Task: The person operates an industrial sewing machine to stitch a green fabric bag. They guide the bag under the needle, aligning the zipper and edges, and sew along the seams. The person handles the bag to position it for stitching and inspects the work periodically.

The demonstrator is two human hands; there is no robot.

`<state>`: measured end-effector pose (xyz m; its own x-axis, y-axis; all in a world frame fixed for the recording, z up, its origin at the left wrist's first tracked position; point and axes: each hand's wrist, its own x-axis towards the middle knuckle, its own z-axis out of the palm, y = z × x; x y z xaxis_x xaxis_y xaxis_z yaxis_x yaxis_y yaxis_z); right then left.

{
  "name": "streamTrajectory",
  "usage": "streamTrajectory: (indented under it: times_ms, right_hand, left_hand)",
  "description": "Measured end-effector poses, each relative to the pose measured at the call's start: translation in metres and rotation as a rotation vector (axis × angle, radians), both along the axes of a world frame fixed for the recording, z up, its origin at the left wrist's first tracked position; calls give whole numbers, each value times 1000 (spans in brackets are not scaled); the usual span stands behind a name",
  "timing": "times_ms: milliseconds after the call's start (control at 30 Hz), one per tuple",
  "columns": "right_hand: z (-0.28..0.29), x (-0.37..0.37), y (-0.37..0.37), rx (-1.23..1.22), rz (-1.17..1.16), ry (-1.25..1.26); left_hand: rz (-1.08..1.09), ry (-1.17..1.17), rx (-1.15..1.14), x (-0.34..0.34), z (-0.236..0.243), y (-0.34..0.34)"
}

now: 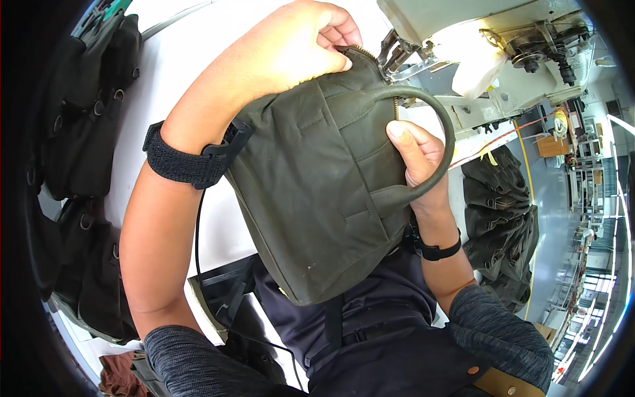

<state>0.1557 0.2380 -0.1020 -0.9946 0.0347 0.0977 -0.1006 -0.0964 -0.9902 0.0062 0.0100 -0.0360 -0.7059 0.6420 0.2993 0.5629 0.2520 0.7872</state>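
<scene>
Far left: stacked dark olive bags [79,139], fitted with metal rings, hanging or heaped beside the table; reddish-brown cloth [118,376] at lower left. White worktable [169,73], bare surface visible behind the left arm. Left wrist: broad black textile strap [180,160] with a plastic fitting; black cable [198,228] running down just beside it.

Left hand [301,45]: at the top edge of the bag, thumb and fingers closed together on its zippered corner.

Centre: olive handbag [291,178], held tilted above the lap, between the body and the sewing machine; stitched front panel; brass-toned zipper [361,51] along the mouth, lying right at the presser foot [393,61]. Contact between foot and zipper: cannot be told. Below the bag, dark apron [370,324].

Looped carry handle [444,119], standing out toward the right. Right hand [421,153]: reaching within the loop, thumb on the near face of the mouth edge, fingers behind, clamped on the bag. Right wrist: narrow black band [442,249].

Right: pale sewing machine [456,18], above; heaped olive bags [501,218], below. Far right: cardboard box [551,145], storage shelving [585,188].
</scene>
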Motion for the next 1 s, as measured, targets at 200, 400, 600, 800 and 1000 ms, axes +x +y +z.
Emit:
streamTrajectory:
  times_ms: [200,400,600,800,1000]
  right_hand:
    - [1,0,-2,-27,-3,1]
    - [-1,1,-1,-19,0,-1]
    - [3,1,-2,-10,-15,-49]
    - [1,1,2,12,13,-59]
    - [-1,-2,4,72,7,-52]
  left_hand:
    - [-15,-24,45,3,-1,0]
    - [18,40,68,5,-5,5]
    - [191,247,91,31,-7,7]
    - [314,460,-18,54,-13,6]
    - [338,776,-24,59,-20,11]
